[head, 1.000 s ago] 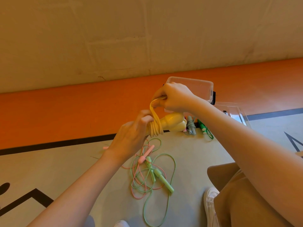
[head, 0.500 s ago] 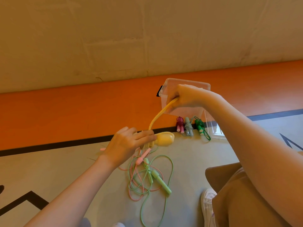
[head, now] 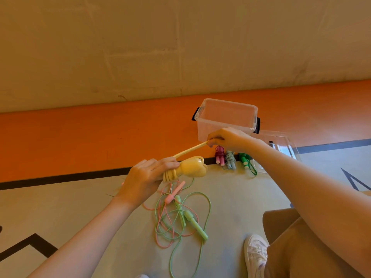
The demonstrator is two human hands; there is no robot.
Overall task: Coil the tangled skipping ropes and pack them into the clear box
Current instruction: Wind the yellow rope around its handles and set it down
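- The right hand pinches a taut, flat yellow cord.
- The left hand grips the rounded, glossy yellow handles and wound loops.
- Thin pink and green ropes lie tangled on the floor.
- The clear box stands beyond, open.

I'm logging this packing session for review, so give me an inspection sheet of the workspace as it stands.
Surface: grey floor with black lines and an orange band along the wall.
Job's things: clear box open, nothing seen inside; yellow rope partly coiled; pink and green ropes tangled on the floor; three bundled ropes beside the box.
Clutter: clear lid on the floor right of the box.
Hands: left hand grips the yellow coil and handles; right hand pinches the rope's taut free length.
Cables: nothing seen.
Surroundings: beige wall; the person's white shoe.
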